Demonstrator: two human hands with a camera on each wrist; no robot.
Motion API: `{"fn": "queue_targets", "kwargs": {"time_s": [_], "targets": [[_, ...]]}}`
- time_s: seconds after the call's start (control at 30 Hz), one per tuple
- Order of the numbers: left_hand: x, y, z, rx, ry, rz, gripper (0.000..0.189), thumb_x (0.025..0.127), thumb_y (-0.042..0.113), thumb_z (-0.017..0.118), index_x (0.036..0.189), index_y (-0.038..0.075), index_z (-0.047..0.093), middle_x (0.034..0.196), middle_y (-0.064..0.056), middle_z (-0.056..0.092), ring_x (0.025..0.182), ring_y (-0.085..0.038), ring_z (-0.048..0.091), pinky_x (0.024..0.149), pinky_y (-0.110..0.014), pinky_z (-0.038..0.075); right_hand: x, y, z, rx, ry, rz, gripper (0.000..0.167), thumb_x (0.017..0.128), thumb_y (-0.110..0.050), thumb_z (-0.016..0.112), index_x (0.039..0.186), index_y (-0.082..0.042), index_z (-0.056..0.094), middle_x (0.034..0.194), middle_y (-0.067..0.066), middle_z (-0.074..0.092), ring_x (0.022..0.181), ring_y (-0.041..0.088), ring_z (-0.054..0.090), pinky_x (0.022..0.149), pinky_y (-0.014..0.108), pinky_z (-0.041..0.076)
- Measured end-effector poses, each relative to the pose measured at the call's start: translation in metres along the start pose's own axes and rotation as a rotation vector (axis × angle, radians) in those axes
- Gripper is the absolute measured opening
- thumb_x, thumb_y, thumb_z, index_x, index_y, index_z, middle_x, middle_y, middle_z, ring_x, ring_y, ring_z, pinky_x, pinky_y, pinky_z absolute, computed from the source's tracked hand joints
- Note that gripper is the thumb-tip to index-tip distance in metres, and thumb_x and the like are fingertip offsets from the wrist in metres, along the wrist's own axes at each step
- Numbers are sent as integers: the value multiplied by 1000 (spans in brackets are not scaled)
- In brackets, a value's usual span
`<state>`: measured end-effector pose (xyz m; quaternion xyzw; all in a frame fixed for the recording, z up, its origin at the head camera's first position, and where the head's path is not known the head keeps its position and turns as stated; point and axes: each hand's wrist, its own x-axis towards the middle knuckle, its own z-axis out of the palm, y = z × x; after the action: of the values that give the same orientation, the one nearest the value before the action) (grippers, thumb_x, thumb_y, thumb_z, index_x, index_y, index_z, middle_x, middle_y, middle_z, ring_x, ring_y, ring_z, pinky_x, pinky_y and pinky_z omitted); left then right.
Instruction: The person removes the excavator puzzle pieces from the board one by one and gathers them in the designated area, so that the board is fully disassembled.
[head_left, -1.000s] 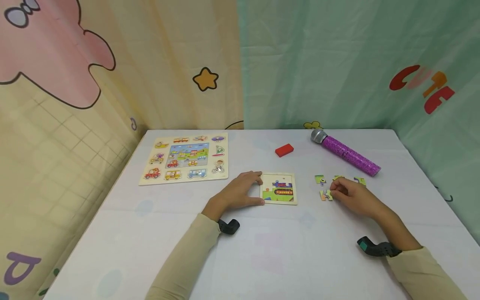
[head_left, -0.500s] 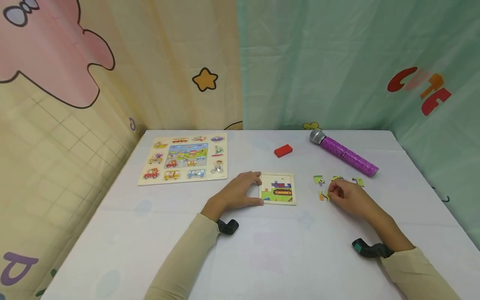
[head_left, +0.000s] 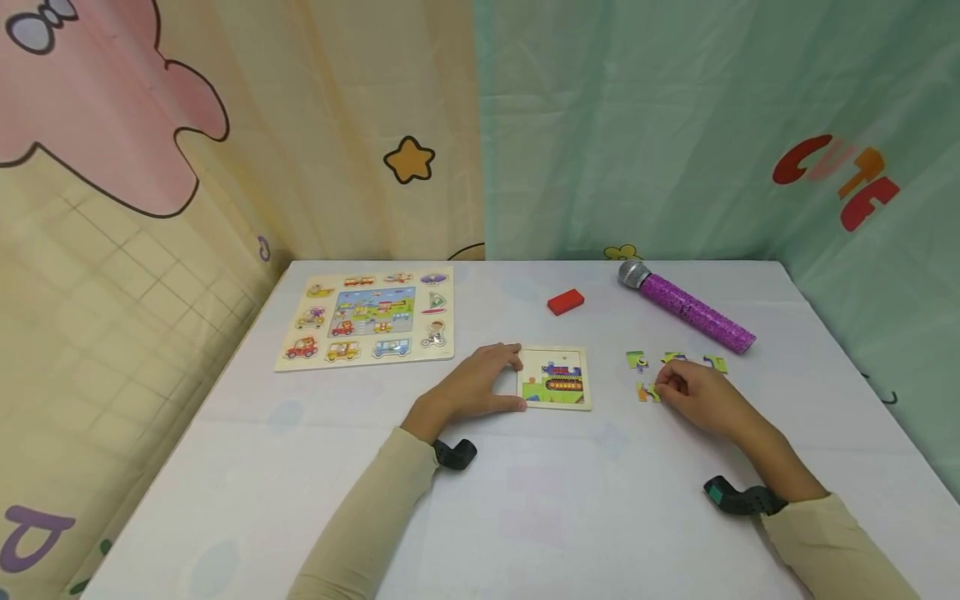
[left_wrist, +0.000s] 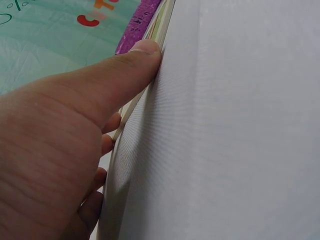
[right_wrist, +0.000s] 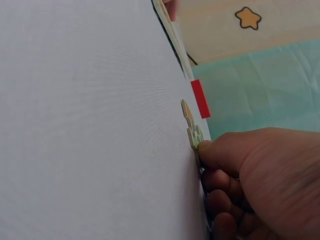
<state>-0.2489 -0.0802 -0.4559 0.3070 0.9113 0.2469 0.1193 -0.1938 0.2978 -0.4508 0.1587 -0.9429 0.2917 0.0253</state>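
A small square jigsaw tray (head_left: 553, 379) lies mid-table, showing a partly pieced picture of a tracked vehicle. My left hand (head_left: 474, 383) grips its left side, index finger at the upper corner and thumb at the lower one. In the left wrist view the thumb (left_wrist: 142, 50) presses along the tray's edge. My right hand (head_left: 697, 396) pinches a jigsaw piece (right_wrist: 194, 137) low over the tablecloth, its other fingers curled under. Next to that hand lie loose jigsaw pieces: one at upper left (head_left: 637, 360), one at right (head_left: 716, 363) and one partly hidden behind the knuckles (head_left: 672, 357).
A larger wooden vehicle puzzle board (head_left: 442, 287) lies at the back left. Behind the tray sits a red block (head_left: 566, 302). A purple glittery microphone (head_left: 693, 310) rests at the back right. Printed curtains (head_left: 600, 125) hang around the table's far side.
My right hand has shifted slightly left at the jigsaw pieces, its fingers drawn closer around the lower piece. The left hand keeps its hold on the tray.
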Motion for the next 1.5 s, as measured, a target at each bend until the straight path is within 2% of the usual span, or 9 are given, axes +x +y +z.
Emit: {"fn": "queue_targets", "kwargs": {"time_s": [0.37, 0.53, 0.63, 0.8, 0.93, 1.1, 1.27, 1.4, 1.5], "targets": [[-1, -3, -2, 13, 16, 0, 58, 86, 48, 79, 132, 19, 57, 162, 3, 32, 150, -18, 23, 121, -36, 21, 5, -2, 1, 9, -6, 12, 5, 96, -5, 68, 93, -3, 65, 75, -2, 53, 70, 16, 46, 56, 26, 39], [-1, -4, -3, 18, 18, 1, 58, 86, 48, 79, 131, 19, 57, 162, 3, 33, 150, -18, 23, 120, -35, 21, 7, -5, 0, 21, -5, 66, 4, 98, -7, 64, 97, -4, 66, 80, 1, 58, 75, 19, 49, 60, 28, 43], [-1, -5, -3, 14, 22, 4, 58, 86, 48, 79, 131, 19, 57, 162, 3, 33, 150, -17, 23, 120, -35, 21, 8, -5, -1, 49, 23, 88, 6, 100, -9, 62, 98, -5, 66, 83, 2, 59, 77, 21, 50, 62, 28, 43], [0, -4, -1, 12, 18, 13, 57, 87, 48, 78, 132, 19, 58, 162, 3, 33, 150, -18, 23, 120, -36, 21, 8, -10, 1, 117, 69, 50, 7, 102, -11, 60, 100, -5, 64, 79, 2, 57, 71, 17, 49, 56, 25, 42], [0, -3, -1, 31, 14, 7, 57, 87, 48, 78, 131, 19, 58, 162, 2, 34, 150, -18, 24, 120, -36, 22, 21, -27, 7, 143, 29, 3, 7, 102, -9, 62, 103, -4, 66, 79, 2, 57, 69, 17, 51, 53, 25, 43], [-2, -3, -3, 38, 23, 0, 58, 86, 47, 79, 131, 18, 57, 162, 2, 34, 150, -20, 24, 121, -37, 22, 54, -58, 17, 78, -86, -65, 17, 98, -12, 67, 113, -2, 69, 86, 1, 59, 77, 20, 53, 61, 30, 49], [-1, -4, 0, 22, 18, 11, 57, 87, 48, 78, 131, 18, 58, 161, 2, 34, 150, -20, 24, 121, -37, 22, 81, -82, 38, -120, -208, -136, 37, 93, -27, 75, 121, -4, 71, 101, 6, 63, 93, 25, 56, 80, 41, 53], [1, -3, 3, 23, 3, 23, 59, 87, 52, 76, 132, 19, 58, 162, 2, 33, 150, -20, 24, 121, -37, 22, 87, -87, 51, -262, -209, -140, 41, 88, -34, 80, 119, -7, 75, 107, 7, 64, 97, 26, 55, 82, 43, 53], [1, -2, 2, 29, 13, 24, 59, 87, 51, 77, 132, 19, 58, 162, 2, 34, 150, -19, 25, 120, -36, 22, 88, -88, 55, -278, -191, -126, 36, 86, -33, 82, 112, -9, 77, 103, 6, 63, 95, 25, 54, 80, 43, 52]]}}
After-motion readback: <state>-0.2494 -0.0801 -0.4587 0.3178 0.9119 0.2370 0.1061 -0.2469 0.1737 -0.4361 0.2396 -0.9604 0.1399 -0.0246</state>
